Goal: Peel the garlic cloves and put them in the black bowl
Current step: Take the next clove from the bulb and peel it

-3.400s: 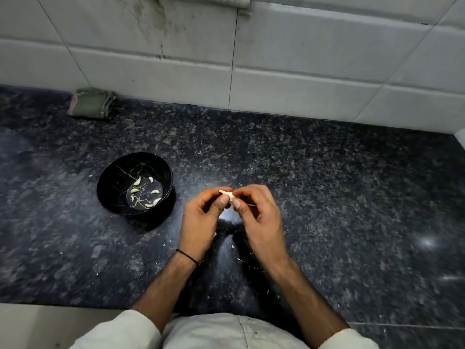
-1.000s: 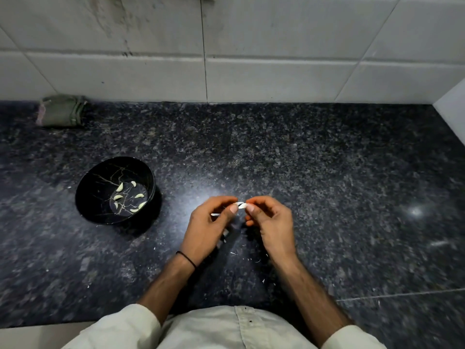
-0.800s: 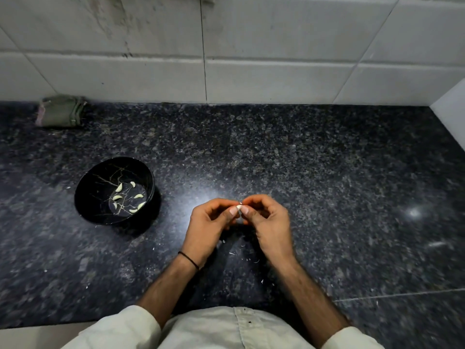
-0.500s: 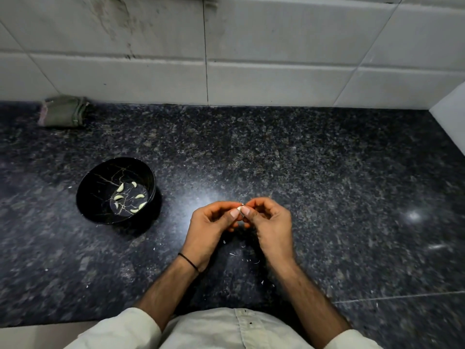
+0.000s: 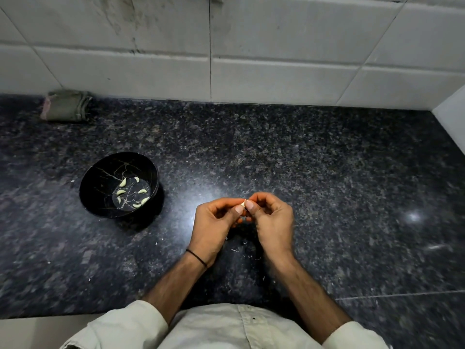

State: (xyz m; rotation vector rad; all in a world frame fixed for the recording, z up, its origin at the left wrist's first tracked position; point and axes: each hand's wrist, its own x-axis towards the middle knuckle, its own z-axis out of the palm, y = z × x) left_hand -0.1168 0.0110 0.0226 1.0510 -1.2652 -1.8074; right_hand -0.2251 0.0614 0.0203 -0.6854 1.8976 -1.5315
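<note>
Both hands meet above the dark granite counter, a little right of the black bowl (image 5: 94, 187). My left hand (image 5: 214, 227) and my right hand (image 5: 273, 222) pinch one small pale garlic clove (image 5: 242, 204) between thumbs and fingertips; most of the clove is hidden by the fingers. The bowl stands on the counter to the left, with several peeled cloves (image 5: 130, 193) lying on its bottom. A thin black band circles my left wrist.
A folded green cloth (image 5: 66, 105) lies at the back left against the white tiled wall (image 5: 251, 46). Tiny white peel scraps (image 5: 247, 255) are scattered on the counter below my hands. A white side wall (image 5: 453, 122) closes the right end.
The hands have stayed together on the clove, working it with small finger movements. A strip of peel seen one second ago between the fingers is gone from view.
</note>
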